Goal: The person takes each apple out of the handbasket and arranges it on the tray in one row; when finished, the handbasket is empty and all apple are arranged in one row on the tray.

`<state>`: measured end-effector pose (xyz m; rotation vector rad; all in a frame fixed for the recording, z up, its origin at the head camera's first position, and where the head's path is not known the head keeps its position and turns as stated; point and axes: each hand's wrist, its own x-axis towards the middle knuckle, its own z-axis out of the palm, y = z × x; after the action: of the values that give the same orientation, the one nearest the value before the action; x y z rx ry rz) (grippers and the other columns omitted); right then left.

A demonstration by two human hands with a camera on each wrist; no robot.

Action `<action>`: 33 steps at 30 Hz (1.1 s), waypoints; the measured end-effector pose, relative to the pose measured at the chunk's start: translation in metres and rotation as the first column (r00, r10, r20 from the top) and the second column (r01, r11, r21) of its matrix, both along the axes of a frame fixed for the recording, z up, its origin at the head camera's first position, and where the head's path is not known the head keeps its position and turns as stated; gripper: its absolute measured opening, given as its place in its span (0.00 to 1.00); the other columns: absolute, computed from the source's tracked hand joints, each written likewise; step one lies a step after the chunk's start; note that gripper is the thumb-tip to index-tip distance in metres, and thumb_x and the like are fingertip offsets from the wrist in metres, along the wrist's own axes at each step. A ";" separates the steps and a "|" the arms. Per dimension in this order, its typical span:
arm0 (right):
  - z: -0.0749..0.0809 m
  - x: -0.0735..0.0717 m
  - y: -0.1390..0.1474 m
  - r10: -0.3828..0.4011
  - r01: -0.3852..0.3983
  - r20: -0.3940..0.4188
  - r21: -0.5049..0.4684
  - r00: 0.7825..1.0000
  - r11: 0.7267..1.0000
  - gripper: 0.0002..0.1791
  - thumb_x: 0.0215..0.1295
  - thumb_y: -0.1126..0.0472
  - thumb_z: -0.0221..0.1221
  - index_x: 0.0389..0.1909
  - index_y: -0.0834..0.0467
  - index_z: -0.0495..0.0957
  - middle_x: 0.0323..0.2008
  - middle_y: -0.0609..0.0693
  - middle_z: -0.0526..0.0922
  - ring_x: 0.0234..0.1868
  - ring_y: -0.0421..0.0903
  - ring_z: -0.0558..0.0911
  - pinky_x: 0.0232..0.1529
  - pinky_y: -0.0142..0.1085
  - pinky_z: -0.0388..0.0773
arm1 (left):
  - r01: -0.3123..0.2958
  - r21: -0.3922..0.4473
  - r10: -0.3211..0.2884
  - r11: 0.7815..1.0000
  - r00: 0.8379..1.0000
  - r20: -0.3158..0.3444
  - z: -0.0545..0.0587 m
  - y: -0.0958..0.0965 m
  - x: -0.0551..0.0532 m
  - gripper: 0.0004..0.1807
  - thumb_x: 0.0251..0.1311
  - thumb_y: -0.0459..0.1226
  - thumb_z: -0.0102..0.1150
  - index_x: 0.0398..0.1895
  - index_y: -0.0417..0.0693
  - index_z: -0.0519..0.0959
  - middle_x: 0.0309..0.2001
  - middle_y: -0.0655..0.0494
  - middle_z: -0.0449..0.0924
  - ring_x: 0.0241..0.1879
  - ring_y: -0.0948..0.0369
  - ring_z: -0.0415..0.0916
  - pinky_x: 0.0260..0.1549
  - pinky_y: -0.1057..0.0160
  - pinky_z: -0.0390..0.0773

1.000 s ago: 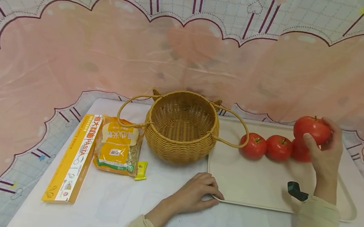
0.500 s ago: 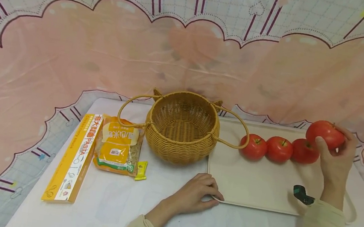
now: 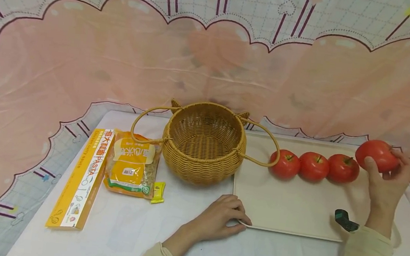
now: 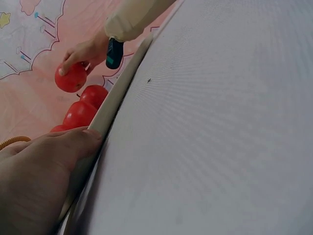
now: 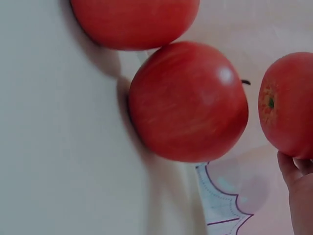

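Observation:
My right hand holds a red apple between thumb and fingers, raised at the back right of the beige tray. In the right wrist view, the underside of this held apple faces the camera at the right edge. Three more red apples stand in a row along the tray's back: a left one, a middle one and a right one. At the tray's front left corner, my left hand grips the rim; the left wrist view shows its thumb lying along that rim.
A wicker basket with two raised handles stands left of the tray, its right handle reaching over the left apple. Farther left lie a yellow pasta box, an orange food bag and a small yellow packet. Patterned cloth hangs behind.
My right hand has carried its apple rightward, from above the right end of the row to beyond it, uncovering the right apple. The left hand has stayed at the tray corner.

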<state>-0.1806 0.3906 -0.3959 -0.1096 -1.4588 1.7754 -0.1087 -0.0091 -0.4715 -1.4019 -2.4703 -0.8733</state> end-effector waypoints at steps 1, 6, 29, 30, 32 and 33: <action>0.000 0.000 0.000 -0.002 0.002 0.003 -0.012 1.000 1.000 0.31 0.43 0.81 0.64 0.52 0.60 0.71 0.54 0.53 0.73 0.59 0.48 0.71 0.60 0.28 0.70 | 0.001 0.000 -0.001 1.000 1.000 0.004 0.000 0.000 0.000 0.07 0.60 0.45 0.60 0.40 0.65 0.84 0.36 0.72 0.73 0.49 0.70 0.68 0.60 0.67 0.65; -0.003 0.002 0.004 -0.007 0.011 0.071 -0.047 0.997 0.999 0.32 0.46 0.80 0.63 0.53 0.57 0.69 0.57 0.50 0.71 0.63 0.46 0.67 0.63 0.28 0.66 | 0.001 0.006 -0.001 1.000 1.000 0.005 0.001 -0.001 0.000 0.07 0.60 0.44 0.60 0.40 0.64 0.84 0.36 0.72 0.73 0.48 0.69 0.68 0.59 0.68 0.65; -0.013 0.005 0.034 -0.244 0.004 0.666 0.340 0.705 0.940 0.41 0.58 0.53 0.62 0.68 0.27 0.51 0.68 0.38 0.44 0.74 0.44 0.49 0.74 0.39 0.47 | -0.001 0.014 0.001 1.000 1.000 0.016 0.001 0.000 0.000 0.07 0.59 0.44 0.61 0.39 0.64 0.84 0.35 0.71 0.73 0.48 0.69 0.69 0.59 0.67 0.65; -0.013 0.005 0.036 -0.250 -0.010 0.680 0.354 0.689 0.935 0.41 0.58 0.52 0.62 0.67 0.26 0.51 0.68 0.38 0.43 0.75 0.46 0.49 0.74 0.40 0.48 | -0.002 0.012 0.002 1.000 1.000 0.009 0.001 0.000 0.000 0.06 0.59 0.44 0.61 0.39 0.64 0.84 0.35 0.71 0.73 0.48 0.69 0.69 0.59 0.67 0.66; -0.014 0.005 0.040 -0.263 -0.036 0.696 0.383 0.668 0.923 0.41 0.58 0.51 0.62 0.66 0.24 0.51 0.66 0.38 0.42 0.75 0.50 0.48 0.74 0.42 0.48 | -0.003 0.009 0.003 1.000 1.000 0.005 0.001 0.001 0.000 0.06 0.59 0.44 0.61 0.39 0.64 0.84 0.35 0.72 0.73 0.48 0.69 0.69 0.58 0.67 0.66; -0.014 0.006 0.042 -0.265 -0.053 0.703 0.395 0.660 0.917 0.41 0.58 0.50 0.62 0.66 0.24 0.51 0.66 0.40 0.41 0.74 0.52 0.48 0.73 0.44 0.49 | -0.004 0.008 0.004 1.000 1.000 0.007 0.001 0.001 0.000 0.06 0.59 0.44 0.61 0.39 0.64 0.84 0.35 0.72 0.73 0.48 0.69 0.68 0.59 0.67 0.66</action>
<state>-0.1749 0.4329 -0.4100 -0.7955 -2.3096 1.3358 -0.1085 -0.0083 -0.4706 -1.3939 -2.4713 -0.8875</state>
